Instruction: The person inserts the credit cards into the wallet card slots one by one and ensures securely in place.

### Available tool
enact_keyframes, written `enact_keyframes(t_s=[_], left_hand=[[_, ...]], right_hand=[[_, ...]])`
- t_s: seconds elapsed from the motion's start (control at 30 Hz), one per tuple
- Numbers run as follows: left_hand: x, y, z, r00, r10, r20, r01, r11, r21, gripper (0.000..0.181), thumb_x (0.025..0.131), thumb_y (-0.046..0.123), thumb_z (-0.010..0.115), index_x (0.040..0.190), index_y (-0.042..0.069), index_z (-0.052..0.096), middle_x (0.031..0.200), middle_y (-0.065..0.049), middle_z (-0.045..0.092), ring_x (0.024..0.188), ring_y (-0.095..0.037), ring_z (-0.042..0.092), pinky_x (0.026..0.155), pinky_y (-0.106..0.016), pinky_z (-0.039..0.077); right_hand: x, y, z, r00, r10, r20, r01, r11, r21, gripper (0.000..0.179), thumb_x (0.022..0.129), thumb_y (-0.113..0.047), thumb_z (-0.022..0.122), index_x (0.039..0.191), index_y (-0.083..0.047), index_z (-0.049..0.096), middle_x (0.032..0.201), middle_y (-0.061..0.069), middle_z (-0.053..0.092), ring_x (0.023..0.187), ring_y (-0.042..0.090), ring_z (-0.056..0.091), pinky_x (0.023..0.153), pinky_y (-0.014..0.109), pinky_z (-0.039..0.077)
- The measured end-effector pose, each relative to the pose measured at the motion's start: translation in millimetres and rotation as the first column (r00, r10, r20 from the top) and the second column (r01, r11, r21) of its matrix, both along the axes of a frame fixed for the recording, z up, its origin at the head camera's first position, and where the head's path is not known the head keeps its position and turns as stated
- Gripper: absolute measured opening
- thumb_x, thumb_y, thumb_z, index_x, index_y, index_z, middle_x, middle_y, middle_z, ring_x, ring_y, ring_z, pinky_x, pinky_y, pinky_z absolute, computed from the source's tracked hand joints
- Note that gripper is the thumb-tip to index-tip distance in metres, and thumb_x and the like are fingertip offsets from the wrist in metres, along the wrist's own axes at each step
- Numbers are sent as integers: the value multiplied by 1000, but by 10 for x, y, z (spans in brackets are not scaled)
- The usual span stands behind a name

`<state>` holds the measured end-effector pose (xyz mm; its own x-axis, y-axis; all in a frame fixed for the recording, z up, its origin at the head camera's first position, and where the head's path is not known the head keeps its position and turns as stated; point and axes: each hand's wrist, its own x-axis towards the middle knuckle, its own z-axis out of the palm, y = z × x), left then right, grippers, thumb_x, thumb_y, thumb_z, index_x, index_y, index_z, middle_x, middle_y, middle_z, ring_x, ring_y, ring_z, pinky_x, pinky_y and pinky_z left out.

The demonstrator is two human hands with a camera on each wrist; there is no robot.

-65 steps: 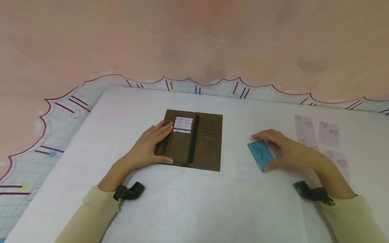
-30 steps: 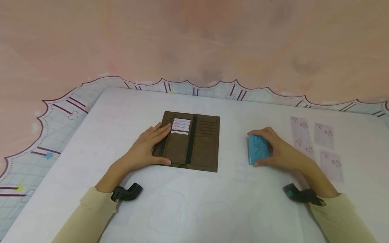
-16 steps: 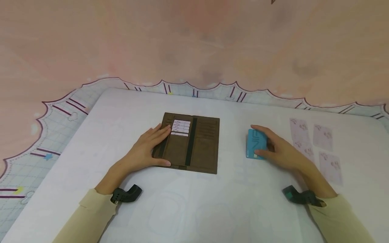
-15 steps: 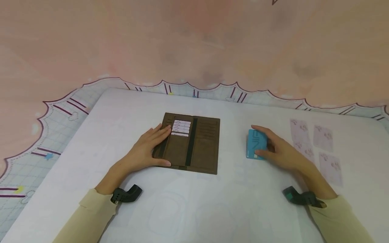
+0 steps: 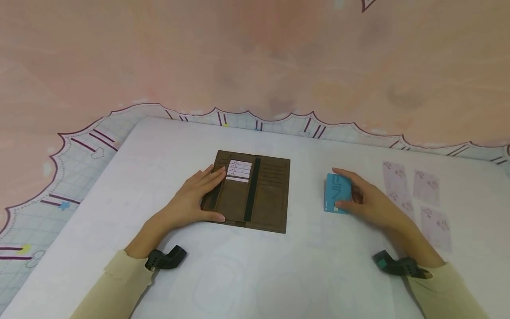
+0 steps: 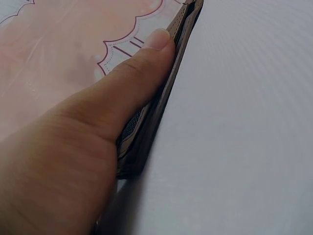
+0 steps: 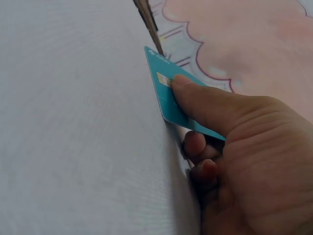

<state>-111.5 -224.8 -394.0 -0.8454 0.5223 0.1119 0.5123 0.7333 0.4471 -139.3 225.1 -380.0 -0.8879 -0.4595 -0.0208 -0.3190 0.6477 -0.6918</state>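
Observation:
A brown wallet (image 5: 272,201) lies unfolded on the white tabletop, with several white cards (image 5: 239,165) showing in the slots of its left half. Across its left edge rests my left hand (image 5: 187,201), fingers extended and thumb along the near side; the left wrist view shows the thumb (image 6: 142,68) lying along the wallet's edge. To the right of the wallet, my right hand (image 5: 370,201) pinches a blue bank card (image 5: 334,195) printed with large letters. In the right wrist view the thumb (image 7: 205,103) presses beside the chip on the card's face, and other fingers curl behind it.
Pale purple rectangles (image 5: 436,226) with small printed marks lie at the right, near my right forearm. Beyond the tabletop (image 5: 247,274) spreads a pink cloth (image 5: 255,57) with a scalloped, striped border. A black device (image 5: 165,258) sits on each wrist.
The blue card, slanted at first, has been turned round in my right hand, and the thumb now lies over its chip end. My left hand has stayed on the wallet.

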Motion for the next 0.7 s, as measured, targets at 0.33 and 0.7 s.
enact_keyframes(t_s=[0.33, 0.7], left_hand=[[-20, 22, -9, 1000, -8, -14, 8, 1000, 9, 110, 69, 56, 79, 152, 9, 25, 157, -6, 23, 145, -28, 7, 116, -48, 5], [-12, 6, -29, 1000, -11, -22, 11, 1000, 19, 108, 70, 54, 79, 152, 8, 25, 157, -7, 23, 145, -29, 7, 116, -48, 4]], right_hand=[[16, 26, 6, 999, -5, -54, 6, 1000, 29, 74, 88, -23, 71, 149, -33, 31, 126, 7, 48, 80, 22, 49, 62, 27, 40], [-23, 2, 61, 1000, -18, -20, 16, 996, -82, 57, 96, -17, 60, 147, -23, 38, 147, 9, 40, 129, 33, 43, 102, 48, 40]])
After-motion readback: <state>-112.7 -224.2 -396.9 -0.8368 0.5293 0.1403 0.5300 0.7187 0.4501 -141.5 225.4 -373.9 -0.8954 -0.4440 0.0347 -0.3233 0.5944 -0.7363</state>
